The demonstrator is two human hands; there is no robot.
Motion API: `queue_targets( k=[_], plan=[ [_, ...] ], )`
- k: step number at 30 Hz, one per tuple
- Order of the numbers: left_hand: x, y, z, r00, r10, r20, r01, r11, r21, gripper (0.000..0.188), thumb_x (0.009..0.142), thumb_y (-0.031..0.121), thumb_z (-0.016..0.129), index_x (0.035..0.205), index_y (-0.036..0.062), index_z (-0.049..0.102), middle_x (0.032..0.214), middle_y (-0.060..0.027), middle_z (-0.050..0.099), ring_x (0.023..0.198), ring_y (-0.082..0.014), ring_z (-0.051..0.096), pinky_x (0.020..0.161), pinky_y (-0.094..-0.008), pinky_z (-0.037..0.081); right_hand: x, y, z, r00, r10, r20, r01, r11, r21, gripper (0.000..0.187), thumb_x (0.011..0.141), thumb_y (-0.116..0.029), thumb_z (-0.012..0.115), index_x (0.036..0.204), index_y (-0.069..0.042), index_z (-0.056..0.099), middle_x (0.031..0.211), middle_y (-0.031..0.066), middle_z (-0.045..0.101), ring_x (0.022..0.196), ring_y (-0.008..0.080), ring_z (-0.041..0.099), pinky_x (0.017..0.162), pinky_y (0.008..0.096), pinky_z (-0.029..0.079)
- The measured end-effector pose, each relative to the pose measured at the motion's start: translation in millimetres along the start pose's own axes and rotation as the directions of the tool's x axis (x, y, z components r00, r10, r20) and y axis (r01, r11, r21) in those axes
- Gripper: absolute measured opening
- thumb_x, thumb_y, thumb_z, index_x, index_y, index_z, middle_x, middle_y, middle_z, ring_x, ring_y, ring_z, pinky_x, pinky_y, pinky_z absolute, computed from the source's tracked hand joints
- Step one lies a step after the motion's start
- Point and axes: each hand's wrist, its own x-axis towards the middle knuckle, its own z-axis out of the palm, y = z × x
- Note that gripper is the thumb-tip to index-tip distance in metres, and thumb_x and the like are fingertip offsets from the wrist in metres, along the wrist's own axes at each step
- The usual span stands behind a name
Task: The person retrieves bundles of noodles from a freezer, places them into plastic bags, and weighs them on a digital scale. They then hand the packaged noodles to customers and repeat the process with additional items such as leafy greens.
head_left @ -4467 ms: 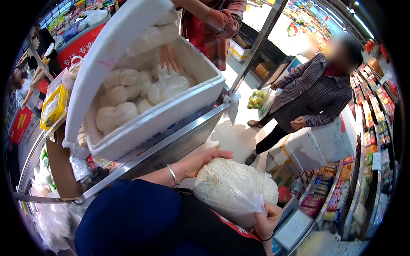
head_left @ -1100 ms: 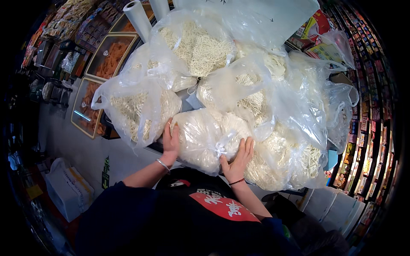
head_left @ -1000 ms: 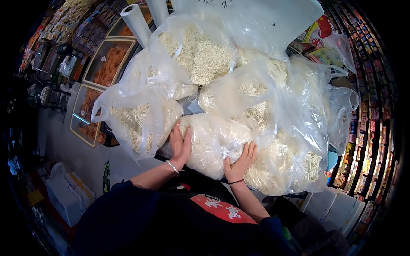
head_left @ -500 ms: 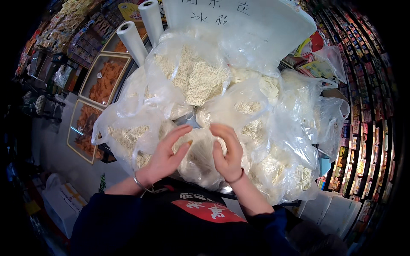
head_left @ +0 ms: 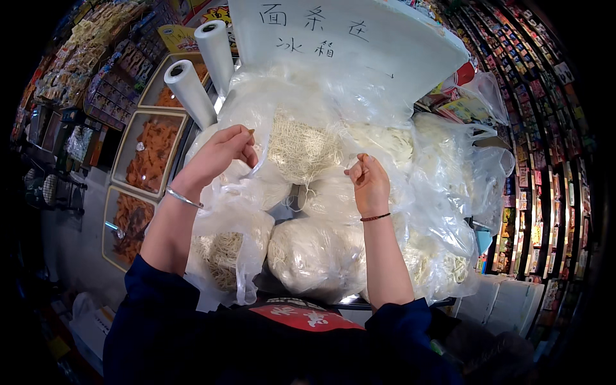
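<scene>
A clear plastic bag of pale, thin noodles (head_left: 305, 151) lies open at the middle back of a heap of similar bags. My left hand (head_left: 226, 153) is closed at its left side, fingers pinching the bag's thin rim. On the opposite side my right hand (head_left: 371, 186) is closed too, fingertips curled together at the bag's right rim; the film between them is hard to make out. Nearer me sits a rounded, closed bag of noodles (head_left: 314, 256). Left of it is another noodle bag (head_left: 224, 253), its plastic loose and crumpled.
A white board with handwriting (head_left: 346, 38) stands behind the bags. Two plastic-film rolls (head_left: 192, 96) stand upright at back left. Framed bins of orange-brown food (head_left: 154, 154) line the left. More bags (head_left: 449, 160) fill the right, before packed shelves (head_left: 532, 160).
Both hands have moved apart and away from me, from above the near rounded bag to the two sides of the back noodle bag. Their fingers have closed.
</scene>
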Motion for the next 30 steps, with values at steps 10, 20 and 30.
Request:
queue_targets(
  k=[10, 20, 30],
  plan=[
    [-23, 97, -79, 0.987, 0.072, -0.146, -0.104, 0.969, -0.225, 0.031, 0.096, 0.022, 0.052, 0.117, 0.0007, 0.062, 0.057, 0.0063, 0.038, 0.051, -0.0073, 0.042, 0.052, -0.0238, 0.043, 76, -138, 153, 0.991, 0.032, 0.133, -0.028, 0.999, -0.032, 0.020, 0.096, -0.013, 0.044, 0.103, 0.003, 0.053, 0.058, -0.0053, 0.033, 0.048, 0.0056, 0.029, 0.045, 0.0219, 0.023],
    [39, 121, -126, 0.958, 0.079, -0.277, -0.201, 0.873, -0.445, 0.018, 0.099, 0.016, 0.046, 0.087, 0.0042, 0.053, 0.071, 0.0017, 0.051, 0.058, -0.0066, 0.040, 0.064, -0.0279, 0.045, 148, -152, 198, 0.994, 0.037, 0.107, 0.011, 0.909, -0.416, 0.006, 0.091, -0.006, 0.050, 0.093, -0.002, 0.053, 0.086, 0.0111, 0.061, 0.058, 0.0127, 0.050, 0.052, 0.0268, 0.041],
    [126, 123, -100, 0.902, -0.043, -0.430, -0.109, 0.941, -0.322, 0.029, 0.094, 0.016, 0.052, 0.067, 0.0061, 0.057, 0.057, 0.0023, 0.047, 0.049, -0.0077, 0.039, 0.044, -0.0230, 0.028, 195, -154, 71, 0.987, -0.033, -0.160, -0.006, 0.972, -0.237, 0.012, 0.092, -0.004, 0.046, 0.100, -0.002, 0.056, 0.072, 0.0027, 0.056, 0.054, 0.0111, 0.044, 0.053, 0.0247, 0.039]
  ],
)
